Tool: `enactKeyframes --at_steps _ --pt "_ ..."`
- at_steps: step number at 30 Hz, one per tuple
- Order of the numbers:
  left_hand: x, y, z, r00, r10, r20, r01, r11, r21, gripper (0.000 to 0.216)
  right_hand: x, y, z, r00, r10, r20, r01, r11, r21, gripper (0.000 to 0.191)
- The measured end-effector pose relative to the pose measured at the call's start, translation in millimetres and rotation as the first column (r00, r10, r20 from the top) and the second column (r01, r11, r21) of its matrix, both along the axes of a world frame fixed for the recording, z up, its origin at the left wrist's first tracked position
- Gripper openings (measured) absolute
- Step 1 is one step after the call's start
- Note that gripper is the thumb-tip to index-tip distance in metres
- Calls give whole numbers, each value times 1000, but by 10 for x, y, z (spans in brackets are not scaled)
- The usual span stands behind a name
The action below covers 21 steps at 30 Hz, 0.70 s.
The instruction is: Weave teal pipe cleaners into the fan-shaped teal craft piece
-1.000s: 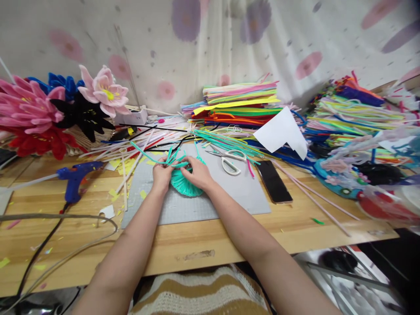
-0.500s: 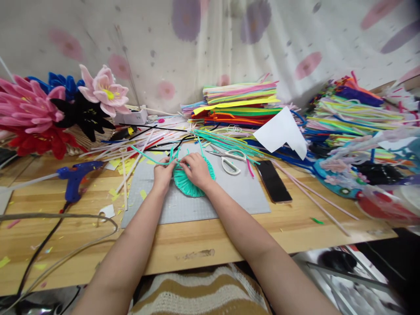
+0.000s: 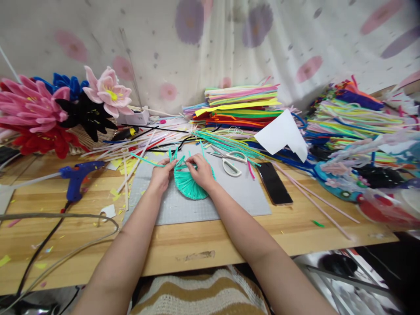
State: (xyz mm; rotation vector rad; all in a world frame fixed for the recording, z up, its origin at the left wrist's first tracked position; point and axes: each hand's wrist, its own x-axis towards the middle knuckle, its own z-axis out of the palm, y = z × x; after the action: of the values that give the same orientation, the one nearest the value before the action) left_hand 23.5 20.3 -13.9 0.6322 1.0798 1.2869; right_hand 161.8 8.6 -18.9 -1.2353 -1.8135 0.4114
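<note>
A round, fan-shaped teal piece made of pipe cleaners [image 3: 190, 187] lies on the grey cutting mat [image 3: 243, 192], loose strand ends sticking up from its far left side. At its left edge my left hand [image 3: 161, 176] is closed, pinching the teal strands between thumb and fingers. My right hand [image 3: 201, 171] rests over the piece's right part, with thumb and forefinger closed on a teal strand near its top. The hand hides some of the piece. White-handled scissors [image 3: 231, 162] lie right of it, blades toward the piece.
Bundles of coloured pipe cleaners [image 3: 243, 105] are stacked at the back. On the left are a blue glue gun [image 3: 77, 177] with its cord and pipe-cleaner flowers [image 3: 108, 94]. A phone [image 3: 274, 183] lies at the mat's right, near a white paper piece [image 3: 282, 135].
My hands have moved slightly apart, the right one shifting right from the left fingertips. More of the teal piece's upper left shows between them. The view has shifted a little.
</note>
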Motion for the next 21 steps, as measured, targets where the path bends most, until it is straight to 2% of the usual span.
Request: enactKeyframes --at_steps 5,10,13,18,21 --pt "53 4 -64 986 111 -123 -104 993 62 39 62 -11 14 997 68 40 -66 997 -35 13" --pt "24 -15 -12 992 46 -117 -45 999 12 42 108 6 -9 993 109 52 -106 992 -66 11" --pt "16 -45 16 989 1 -146 4 999 38 45 116 19 -33 993 121 6 -121 991 -50 11" --pt "65 -72 -6 979 68 -194 -47 993 109 48 99 35 -82 991 124 -55 -128 990 -62 11" --pt "83 -66 -14 973 32 -229 -6 993 116 47 91 22 -86 988 123 -97 -135 983 -129 9"
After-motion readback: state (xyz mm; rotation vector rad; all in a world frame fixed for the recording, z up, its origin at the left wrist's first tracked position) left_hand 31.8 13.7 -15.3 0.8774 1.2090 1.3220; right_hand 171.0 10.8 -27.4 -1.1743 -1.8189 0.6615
